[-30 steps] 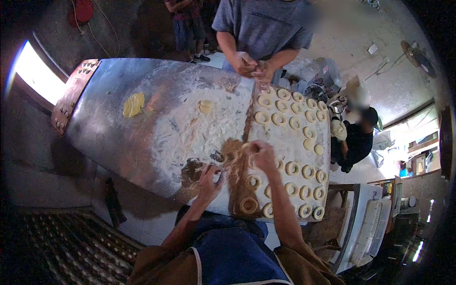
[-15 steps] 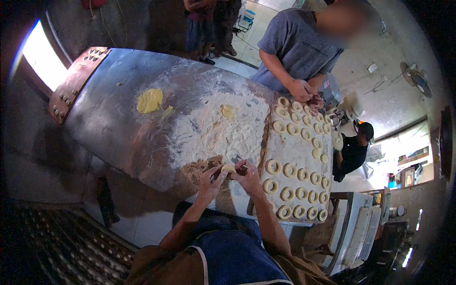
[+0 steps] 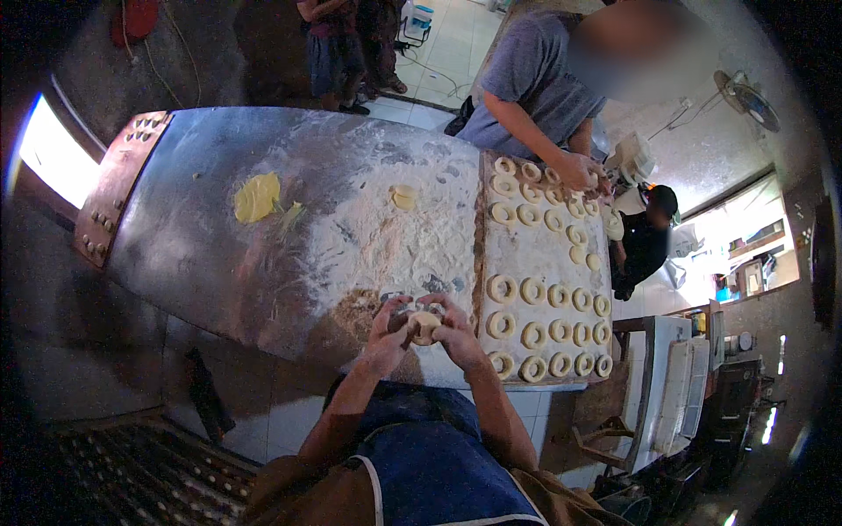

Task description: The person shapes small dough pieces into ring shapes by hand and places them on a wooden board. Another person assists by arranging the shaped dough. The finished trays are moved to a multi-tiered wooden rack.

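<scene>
My left hand (image 3: pixel 386 342) and my right hand (image 3: pixel 458 337) meet over the near part of a steel table (image 3: pixel 202 245), both closed around a pale round piece of dough (image 3: pixel 425 326). Flour (image 3: pixel 377 237) is spread beyond them, with a small dough piece (image 3: pixel 403 198) lying on it. Just right of my hands is a floured board (image 3: pixel 535 254) bearing several rows of dough rings (image 3: pixel 532 291). A soft yellow lump (image 3: pixel 256 197), perhaps fat or dough, lies on the steel farther left.
A co-worker (image 3: pixel 517 88) in grey bends over the board's far end, hands among the rings. Another person in black (image 3: pixel 645 245) is beyond the right edge; others stand at the back. A copper-coloured plate (image 3: pixel 96 232) edges the table's left end. A pale appliance (image 3: pixel 653 386) stands at right.
My right hand has come left from the board's edge to join my left hand on the dough. The grey-shirted co-worker has shifted right and bent lower over the rings.
</scene>
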The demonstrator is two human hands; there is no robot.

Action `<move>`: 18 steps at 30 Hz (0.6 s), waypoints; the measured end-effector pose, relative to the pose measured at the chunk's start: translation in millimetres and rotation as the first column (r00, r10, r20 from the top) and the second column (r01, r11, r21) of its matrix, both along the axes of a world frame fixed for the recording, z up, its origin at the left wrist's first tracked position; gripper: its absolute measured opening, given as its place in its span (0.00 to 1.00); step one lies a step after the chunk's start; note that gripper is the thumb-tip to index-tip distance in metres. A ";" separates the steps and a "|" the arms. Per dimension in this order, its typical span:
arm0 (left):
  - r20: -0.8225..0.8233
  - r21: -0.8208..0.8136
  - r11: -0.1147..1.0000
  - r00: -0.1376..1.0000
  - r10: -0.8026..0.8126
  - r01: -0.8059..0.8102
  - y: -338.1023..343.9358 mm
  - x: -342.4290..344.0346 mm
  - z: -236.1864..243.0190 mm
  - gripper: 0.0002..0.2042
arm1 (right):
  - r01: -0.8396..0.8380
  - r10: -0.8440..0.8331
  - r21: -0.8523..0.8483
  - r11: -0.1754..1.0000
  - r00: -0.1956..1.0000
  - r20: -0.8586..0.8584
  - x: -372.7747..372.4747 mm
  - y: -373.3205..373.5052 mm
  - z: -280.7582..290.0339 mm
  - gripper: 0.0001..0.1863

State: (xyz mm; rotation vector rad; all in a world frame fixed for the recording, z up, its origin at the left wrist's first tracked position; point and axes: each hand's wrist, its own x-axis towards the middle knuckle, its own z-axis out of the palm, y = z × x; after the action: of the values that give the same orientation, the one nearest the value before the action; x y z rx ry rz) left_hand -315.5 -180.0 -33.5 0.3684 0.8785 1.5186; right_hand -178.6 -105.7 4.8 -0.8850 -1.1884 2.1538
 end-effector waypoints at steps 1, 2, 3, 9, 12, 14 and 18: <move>-0.092 0.083 0.992 0.992 -0.088 0.095 -0.8 -3.7 1.5 0.18 | 0.096 -0.113 -0.139 0.986 0.987 -0.115 0.6 2.5 -9.4 0.11; -0.191 0.150 0.970 0.968 -0.164 0.193 -2.5 -5.2 2.5 0.18 | 0.169 -0.235 -0.290 0.942 0.948 -0.213 1.2 4.2 -21.1 0.10; -0.037 0.189 0.977 0.995 -0.090 0.095 0.0 -0.6 2.3 0.17 | 0.189 -0.193 -0.097 0.977 0.981 -0.030 1.9 8.5 -38.3 0.12; -0.023 0.089 0.964 0.967 0.255 -0.252 18.3 18.4 -8.5 0.11 | 0.225 -0.248 0.156 0.962 0.958 0.143 6.6 5.1 -47.9 0.31; -0.609 0.223 0.942 0.719 0.336 -0.251 26.7 36.2 -32.1 0.07 | -0.011 -0.156 0.330 0.944 0.867 0.473 11.8 11.8 -44.8 0.31; -0.697 0.315 0.875 0.536 0.477 -0.369 37.0 44.4 -8.4 0.10 | 0.008 -0.217 0.360 0.933 0.810 0.545 -2.1 7.9 -8.9 0.31; 0.120 -0.129 0.932 0.928 0.353 -0.338 48.0 58.9 -23.5 0.15 | 0.182 -0.296 0.304 0.935 0.873 0.387 15.5 2.1 -8.3 0.32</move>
State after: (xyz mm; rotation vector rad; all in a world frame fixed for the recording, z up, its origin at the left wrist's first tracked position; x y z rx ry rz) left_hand -256.6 -132.0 -57.0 0.0245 0.9410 1.7888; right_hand -163.1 -103.6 -3.5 -1.3521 -1.4387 1.6004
